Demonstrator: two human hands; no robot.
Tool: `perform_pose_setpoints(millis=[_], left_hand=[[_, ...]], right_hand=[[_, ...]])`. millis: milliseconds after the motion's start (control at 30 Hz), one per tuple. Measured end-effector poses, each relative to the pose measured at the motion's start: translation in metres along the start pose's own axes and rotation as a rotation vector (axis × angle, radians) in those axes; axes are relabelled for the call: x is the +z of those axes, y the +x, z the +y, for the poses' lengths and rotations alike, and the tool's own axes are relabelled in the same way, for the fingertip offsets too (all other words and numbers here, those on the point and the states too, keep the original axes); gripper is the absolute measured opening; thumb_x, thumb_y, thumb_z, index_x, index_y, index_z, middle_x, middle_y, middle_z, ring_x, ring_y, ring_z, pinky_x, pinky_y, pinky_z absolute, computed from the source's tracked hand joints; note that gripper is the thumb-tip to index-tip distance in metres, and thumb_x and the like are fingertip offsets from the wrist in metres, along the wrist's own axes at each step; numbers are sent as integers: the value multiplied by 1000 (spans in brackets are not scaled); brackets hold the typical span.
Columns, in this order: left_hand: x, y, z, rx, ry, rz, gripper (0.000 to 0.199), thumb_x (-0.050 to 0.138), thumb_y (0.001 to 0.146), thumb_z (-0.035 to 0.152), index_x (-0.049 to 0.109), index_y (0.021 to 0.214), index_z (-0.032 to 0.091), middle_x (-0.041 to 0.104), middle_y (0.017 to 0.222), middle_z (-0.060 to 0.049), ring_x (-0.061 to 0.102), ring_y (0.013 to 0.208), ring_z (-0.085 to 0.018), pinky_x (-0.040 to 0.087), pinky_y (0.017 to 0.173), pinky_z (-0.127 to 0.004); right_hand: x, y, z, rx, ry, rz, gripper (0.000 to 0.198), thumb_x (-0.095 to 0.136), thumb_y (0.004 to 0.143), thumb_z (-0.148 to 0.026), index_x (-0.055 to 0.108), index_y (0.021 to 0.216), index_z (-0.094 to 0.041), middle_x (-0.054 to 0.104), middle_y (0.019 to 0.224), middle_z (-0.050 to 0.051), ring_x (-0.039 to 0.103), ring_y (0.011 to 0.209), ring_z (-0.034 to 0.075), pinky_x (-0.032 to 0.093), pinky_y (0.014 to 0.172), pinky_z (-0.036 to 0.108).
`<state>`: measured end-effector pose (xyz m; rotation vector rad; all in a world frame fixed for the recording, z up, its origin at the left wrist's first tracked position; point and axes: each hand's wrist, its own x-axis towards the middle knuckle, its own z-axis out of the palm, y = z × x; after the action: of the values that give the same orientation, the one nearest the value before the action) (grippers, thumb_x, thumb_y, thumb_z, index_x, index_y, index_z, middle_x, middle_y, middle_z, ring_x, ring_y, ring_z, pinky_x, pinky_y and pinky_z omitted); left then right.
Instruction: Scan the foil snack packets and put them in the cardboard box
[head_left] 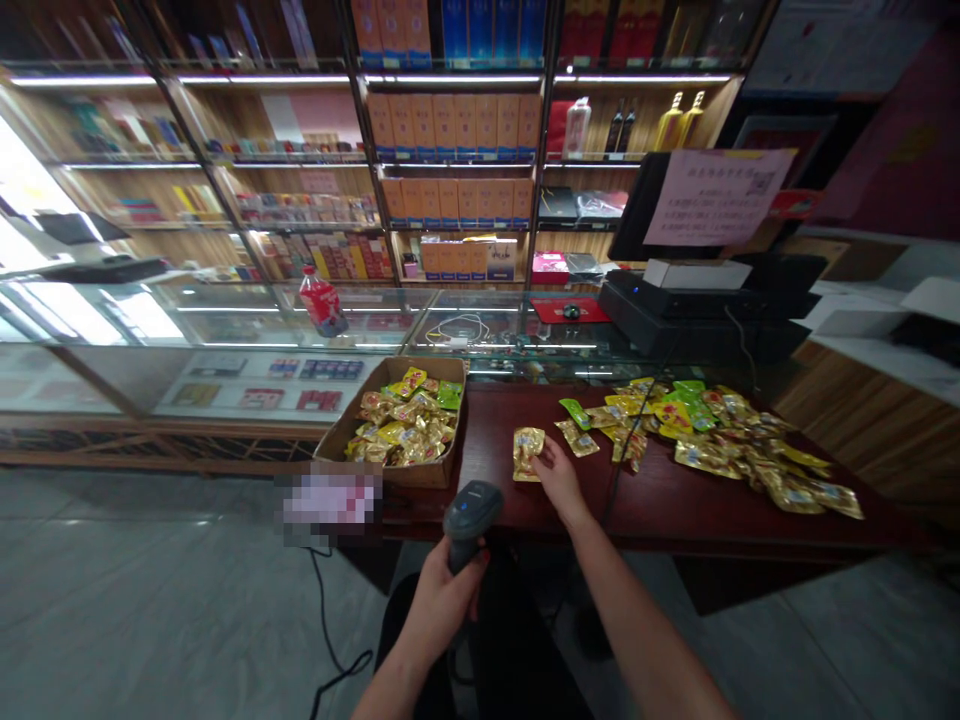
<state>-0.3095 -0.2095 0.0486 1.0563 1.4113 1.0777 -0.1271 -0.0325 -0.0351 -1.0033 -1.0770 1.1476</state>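
Observation:
My left hand [442,597] is wrapped round the handle of a dark barcode scanner [474,508], just in front of the table edge. Its head points forward. A gold foil snack packet [526,454] is pinched by its right side in my right hand [558,474], over the dark red table [487,420]. To the left, a cardboard box [450,470] holds many gold, yellow and green packets. A loose pile of similar packets [720,430] spreads over the table's right side, with one gold packet [577,438] lying close to my right hand.
A glass display counter [420,310] runs behind the table, carrying a red-labelled bottle [322,302], a mouse [571,311] and a monitor [637,215] with a paper sheet. Lit shelves of boxes stand beyond. A black cable [322,600] trails on the floor at left.

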Motion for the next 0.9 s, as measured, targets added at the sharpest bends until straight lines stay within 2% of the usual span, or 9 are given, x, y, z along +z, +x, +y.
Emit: perform_pose_setpoints(millis=[133,200,300,400,500,567,667,800,900], left_hand=[[-5,-4,-3,10,10,10,28,63,78,40,56,90,16,46,40,11,43,31,-9,33,38,-19],[-7,-5,-3,28,4,15,31,64,78,42,56,91,16,47,40,10,43,32,-9,32,39,-20],[-8,-3,-3,54,5,15,32,65,78,43,57,92,15,47,41,10,43,32,-9,32,40,-20],[-8,-2,-10,57,17,11,30,65,78,42,57,91,16,48,42,10,44,33,-9,33,39,-20],[-5,-2,-21,8,1,7,29,66,77,41,56,90,17,47,42,10,44,31,-10,33,36,-19],[-1,-1,-26,-31,-28,7,31,66,76,42,56,90,17,47,42,10,43,31,-10,33,34,-20],[4,-1,-30,-48,-34,-12,30,67,75,42,56,89,18,47,43,10,42,30,-9,31,33,-19],[9,1,-28,-60,-27,-39,29,66,75,41,56,90,18,46,42,11,40,29,-9,30,32,-19],[11,2,-27,-64,-17,-29,30,65,74,41,55,91,18,46,41,11,40,29,-9,30,32,-19]], right_hand=[[65,24,-24,-50,-32,-198,62,70,75,-40,53,133,-25,73,122,7,70,106,23,58,91,40],[98,37,-36,-72,-94,-281,64,69,78,-40,51,138,-25,76,116,6,71,104,22,58,90,40],[115,49,-51,-117,-268,-294,45,68,82,-34,63,126,-25,76,115,5,70,107,20,54,98,39],[81,44,-56,-143,-518,-141,35,58,88,-26,67,121,-23,69,130,8,60,124,22,39,114,44],[24,28,-49,-107,-769,101,54,51,89,-19,49,141,-6,37,157,25,21,151,36,4,121,63],[-8,15,-38,-61,-898,207,63,51,88,-17,37,147,2,25,160,31,9,153,41,-9,116,68],[-33,-3,-20,-51,-1104,213,62,49,91,-20,36,151,-7,38,157,24,28,149,36,-2,119,65],[-37,-21,-7,-174,-1322,75,45,42,99,-31,49,143,-26,66,132,11,56,125,27,16,118,61],[-34,-28,-8,-221,-1359,66,41,45,99,-41,58,135,-28,68,124,10,59,119,27,27,114,57]])
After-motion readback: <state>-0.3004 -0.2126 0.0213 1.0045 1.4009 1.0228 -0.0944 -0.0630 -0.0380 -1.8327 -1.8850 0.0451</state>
